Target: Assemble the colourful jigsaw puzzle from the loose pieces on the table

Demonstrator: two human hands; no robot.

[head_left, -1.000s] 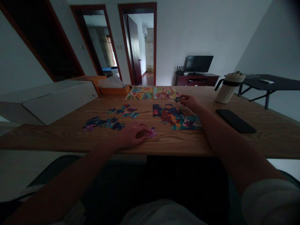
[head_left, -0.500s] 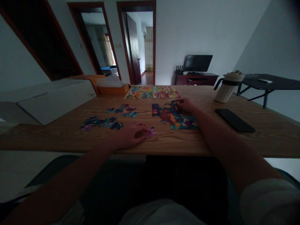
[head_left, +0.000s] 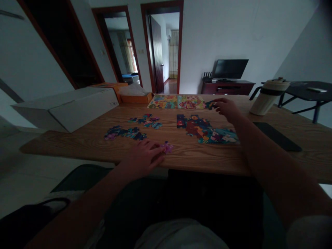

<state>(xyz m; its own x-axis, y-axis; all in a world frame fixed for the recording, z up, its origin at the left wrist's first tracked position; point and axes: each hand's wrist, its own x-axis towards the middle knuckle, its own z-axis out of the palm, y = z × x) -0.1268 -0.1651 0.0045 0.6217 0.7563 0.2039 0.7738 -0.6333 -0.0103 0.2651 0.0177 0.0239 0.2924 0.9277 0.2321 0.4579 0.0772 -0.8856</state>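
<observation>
I see the table bearing a white box, an orange box holding translucent plastic, and a lidded mug. Mid-table, the part-joined puzzle shows animals on dark blue and teal. The right hand pinches a dark piece beyond it; the left hand touches a purple piece, whether gripping I can't tell.

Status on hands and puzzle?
Right hand holds dark piece, beyond joined section. Left hand at purple piece. Right forearm may hide section's right edge.
</observation>
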